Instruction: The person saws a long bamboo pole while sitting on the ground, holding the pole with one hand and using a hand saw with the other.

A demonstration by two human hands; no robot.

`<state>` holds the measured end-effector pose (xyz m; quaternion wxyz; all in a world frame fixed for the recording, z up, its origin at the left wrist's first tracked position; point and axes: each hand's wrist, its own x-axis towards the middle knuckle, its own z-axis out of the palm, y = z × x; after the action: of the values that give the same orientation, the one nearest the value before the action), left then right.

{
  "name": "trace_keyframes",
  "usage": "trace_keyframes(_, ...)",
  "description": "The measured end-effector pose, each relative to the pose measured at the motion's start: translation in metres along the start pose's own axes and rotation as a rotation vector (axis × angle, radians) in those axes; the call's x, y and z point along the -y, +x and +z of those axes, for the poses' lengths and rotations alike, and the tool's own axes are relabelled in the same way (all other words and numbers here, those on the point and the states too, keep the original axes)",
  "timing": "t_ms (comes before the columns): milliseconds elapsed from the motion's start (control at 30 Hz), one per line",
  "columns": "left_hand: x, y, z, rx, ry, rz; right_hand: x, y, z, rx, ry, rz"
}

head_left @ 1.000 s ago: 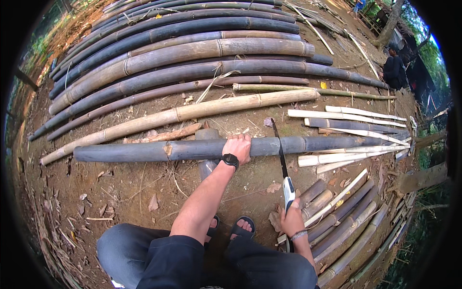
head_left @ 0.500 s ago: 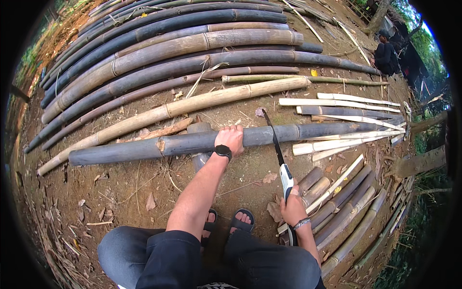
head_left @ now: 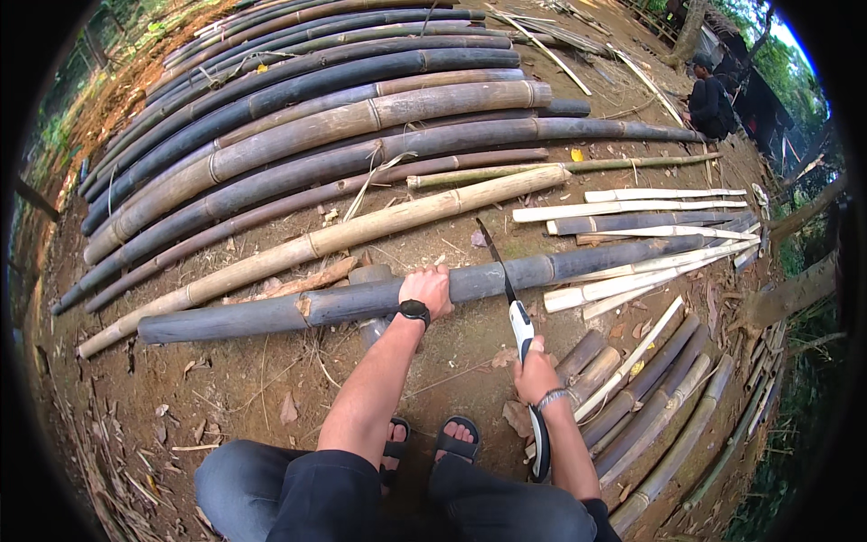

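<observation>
A thick dark grey bamboo pole lies across the ground in front of me, its middle resting on a short bamboo piece. My left hand, with a watch at the wrist, is closed over the top of the pole. In my right hand is the white and black handle of a hand saw. Its dark blade crosses the pole a little to the right of my left hand, tip pointing away from me. Whether the blade has cut into the bamboo cannot be made out.
Beyond lies a pale bamboo pole, then a row of long dark poles. Split pale strips are at the right, with short bamboo lengths nearer. My sandalled feet are below the pole. A person crouches far right.
My right hand has pushed the saw forward, so more of the blade extends past the pole. My left hand keeps its place on the bamboo. The whole view has shifted slightly.
</observation>
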<state>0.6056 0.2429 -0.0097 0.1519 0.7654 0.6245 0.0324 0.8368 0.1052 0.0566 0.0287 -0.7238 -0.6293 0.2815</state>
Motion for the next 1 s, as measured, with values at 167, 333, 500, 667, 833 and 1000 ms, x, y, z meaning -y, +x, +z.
trace_keyframes(167, 0.003, -0.002, 0.010, -0.103, 0.095, -0.009, -0.024, -0.069, 0.005, 0.014, -0.007, 0.035)
trace_keyframes(333, 0.009, 0.010, -0.004, -0.029, 0.015, -0.023, 0.005, -0.013, -0.012, 0.020, 0.000, -0.039)
trace_keyframes(500, -0.001, -0.004, 0.005, -0.045, 0.013, 0.003, -0.013, -0.037, -0.017, 0.028, -0.021, 0.010)
trace_keyframes(667, 0.014, -0.004, 0.000, -0.053, -0.012, -0.009, 0.004, -0.045, -0.007, 0.057, -0.061, -0.047)
trace_keyframes(833, -0.009, -0.006, 0.006, -0.090, -0.002, 0.055, -0.020, -0.005, 0.001, 0.027, -0.036, -0.015)
trace_keyframes(1000, 0.018, -0.010, -0.003, -0.040, 0.011, -0.030, 0.004, -0.053, -0.018, 0.081, -0.045, -0.027)
